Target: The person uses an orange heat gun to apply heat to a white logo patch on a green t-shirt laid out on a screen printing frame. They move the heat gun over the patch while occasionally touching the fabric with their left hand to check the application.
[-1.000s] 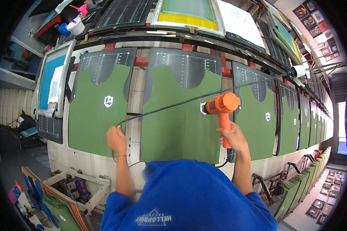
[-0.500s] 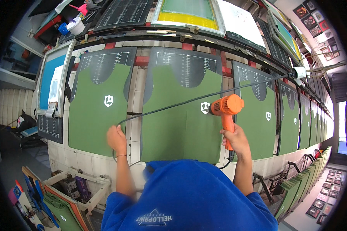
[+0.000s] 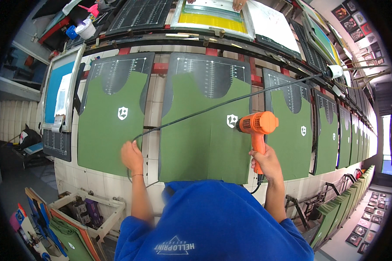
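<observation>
An orange heat gun (image 3: 258, 126) is gripped by its handle in my right hand (image 3: 268, 163). Its dark nozzle points left, close beside the white shield print (image 3: 232, 121) on the middle green fabric panel (image 3: 200, 148). My left hand (image 3: 132, 155) is closed around a black power cord (image 3: 196, 114), over the gap side of the left green panel (image 3: 104, 152). From there the cord stretches up across the middle panel toward a white socket (image 3: 335, 71) at upper right. Each panel lies flat on a dark board with printed scale marks.
More panels on boards (image 3: 325, 135) run off to the right. A framed screen (image 3: 62, 87) leans at left. Beyond the far rail, another person's hands (image 3: 238, 5) touch a yellow screen frame (image 3: 211, 30). Folded green fabric (image 3: 69, 235) lies at lower left.
The heat gun's body has shifted slightly down and right. The cord's far end and socket have moved a little. Another person's hands have appeared at the far screen.
</observation>
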`<state>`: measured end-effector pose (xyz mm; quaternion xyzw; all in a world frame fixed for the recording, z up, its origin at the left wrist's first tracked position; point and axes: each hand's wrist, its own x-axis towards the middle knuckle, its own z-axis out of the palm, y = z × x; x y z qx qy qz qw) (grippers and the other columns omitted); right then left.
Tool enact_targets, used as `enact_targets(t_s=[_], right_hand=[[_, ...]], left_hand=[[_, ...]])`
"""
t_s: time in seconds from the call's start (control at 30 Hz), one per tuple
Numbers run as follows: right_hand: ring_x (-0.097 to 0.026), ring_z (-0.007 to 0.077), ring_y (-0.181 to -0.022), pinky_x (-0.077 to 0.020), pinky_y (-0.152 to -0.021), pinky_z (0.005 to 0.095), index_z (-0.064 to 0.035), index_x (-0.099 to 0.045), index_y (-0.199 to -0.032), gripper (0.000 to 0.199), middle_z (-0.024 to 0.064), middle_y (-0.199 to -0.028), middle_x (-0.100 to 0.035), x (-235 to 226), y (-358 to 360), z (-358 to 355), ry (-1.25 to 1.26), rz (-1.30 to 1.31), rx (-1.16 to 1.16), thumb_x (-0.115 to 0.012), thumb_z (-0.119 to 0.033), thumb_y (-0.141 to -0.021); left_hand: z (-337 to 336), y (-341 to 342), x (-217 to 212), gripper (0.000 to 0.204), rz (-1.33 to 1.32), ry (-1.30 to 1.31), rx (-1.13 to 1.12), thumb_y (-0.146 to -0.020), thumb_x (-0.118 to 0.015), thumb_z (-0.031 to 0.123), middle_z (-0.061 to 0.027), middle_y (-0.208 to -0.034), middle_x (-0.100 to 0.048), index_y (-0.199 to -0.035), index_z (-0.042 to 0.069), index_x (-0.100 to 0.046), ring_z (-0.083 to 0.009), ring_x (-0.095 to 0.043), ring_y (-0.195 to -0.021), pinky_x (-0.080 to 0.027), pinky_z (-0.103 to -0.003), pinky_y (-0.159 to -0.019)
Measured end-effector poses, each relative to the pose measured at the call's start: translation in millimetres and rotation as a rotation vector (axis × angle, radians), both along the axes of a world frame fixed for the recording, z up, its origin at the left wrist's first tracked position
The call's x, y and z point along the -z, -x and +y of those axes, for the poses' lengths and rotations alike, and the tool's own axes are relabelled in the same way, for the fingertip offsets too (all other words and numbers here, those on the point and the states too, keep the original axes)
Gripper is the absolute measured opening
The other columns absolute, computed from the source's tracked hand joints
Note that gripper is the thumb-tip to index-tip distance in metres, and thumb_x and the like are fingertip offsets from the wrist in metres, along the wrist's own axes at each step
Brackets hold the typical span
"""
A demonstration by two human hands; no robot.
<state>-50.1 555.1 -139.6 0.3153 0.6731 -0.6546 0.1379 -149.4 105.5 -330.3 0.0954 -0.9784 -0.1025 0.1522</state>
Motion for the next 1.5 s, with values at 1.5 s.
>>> enact_targets(t_s=[1.5], right_hand=[[-0.057,0.01,-0.058,-0.0502,-0.055,0.0274,-0.0002,-0.056,-0.105,0.02,0.0022,-0.078,-0.058,0.5,23.1,-17.6,-0.023,0.04,-0.057,-0.064,-0.007,-0.088]], left_hand=[[3.1,1.6,-3.8,0.032,-0.006,-0.013,-0.009,-0.101,-0.05,0.031,-0.0157,-0.082,-0.056,-0.082,0.004,-0.053,-0.0379,-0.055,-0.08,-0.043,-0.05,-0.068]])
